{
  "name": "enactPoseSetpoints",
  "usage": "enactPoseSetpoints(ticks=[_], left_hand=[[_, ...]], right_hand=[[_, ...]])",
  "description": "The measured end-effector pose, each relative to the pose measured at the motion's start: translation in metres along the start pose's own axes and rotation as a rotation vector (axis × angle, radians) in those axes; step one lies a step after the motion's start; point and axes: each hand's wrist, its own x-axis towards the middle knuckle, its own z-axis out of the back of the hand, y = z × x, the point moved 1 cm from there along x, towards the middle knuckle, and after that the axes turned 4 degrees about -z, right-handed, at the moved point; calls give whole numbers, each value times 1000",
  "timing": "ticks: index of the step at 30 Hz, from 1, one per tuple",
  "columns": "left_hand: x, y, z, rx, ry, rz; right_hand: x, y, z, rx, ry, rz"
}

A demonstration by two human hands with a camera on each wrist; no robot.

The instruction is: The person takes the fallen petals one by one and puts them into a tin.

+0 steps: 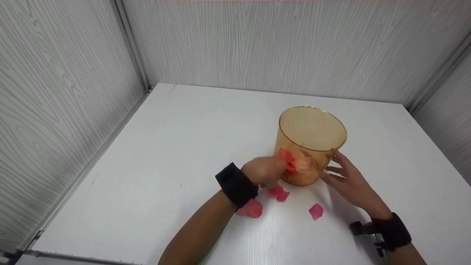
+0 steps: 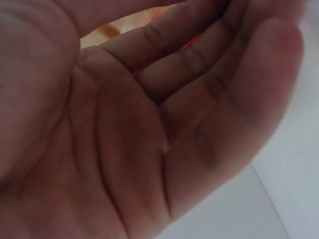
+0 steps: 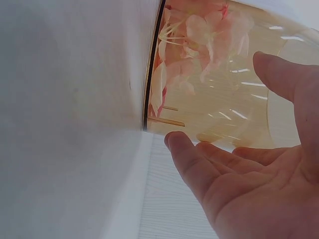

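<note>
A see-through amber cup (image 1: 312, 127), wide-mouthed, leans slightly on the white table. Coral and peach artificial flowers (image 3: 199, 40) show through its lower wall in the right wrist view, with thin stem-like sticks near the base. My right hand (image 1: 349, 182) holds the cup's right side, thumb nearer me and fingers spread around the wall. At the cup's left front, my left hand (image 1: 264, 170) bends its fingers close to the coral flower. In the left wrist view the palm (image 2: 119, 129) fills the frame; the fingertips are hidden, so I cannot tell what they pinch.
Loose pink petals lie on the white table (image 1: 176, 147): one petal (image 1: 316, 211) in front of the cup, others (image 1: 279, 193) just below the left hand and beside the left wrist. Wood-grain panels (image 1: 257, 44) enclose the table at the back and both sides.
</note>
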Motion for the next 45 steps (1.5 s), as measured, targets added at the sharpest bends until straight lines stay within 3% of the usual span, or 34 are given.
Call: enactPoseSetpoints(ticks=[4,8,12,16,21,25,30,36,45], left_hand=[[-5,13,18,-44,1,17],[-15,30,37,-93,-102,-8],[-30,45,53,-125,-277,-60],[-42,50,65,-151,-482,-111],[-42,41,71,-121,-763,-238],[-32,27,65,-98,-891,-379],[-17,14,53,-88,-924,-473],[-7,9,45,-69,-887,-445],[-9,8,47,-84,-818,-418]], right_hand=[[0,0,-1,-7,3,0],[0,-1,-2,-10,8,-14],[-2,-1,-1,-2,6,-16],[-2,-1,0,-9,-1,-10],[-2,0,1,-6,-9,-2],[-3,0,1,9,-4,2],[-3,0,1,25,2,-9],[-3,-1,0,39,-5,-25],[-5,1,3,56,-29,2]])
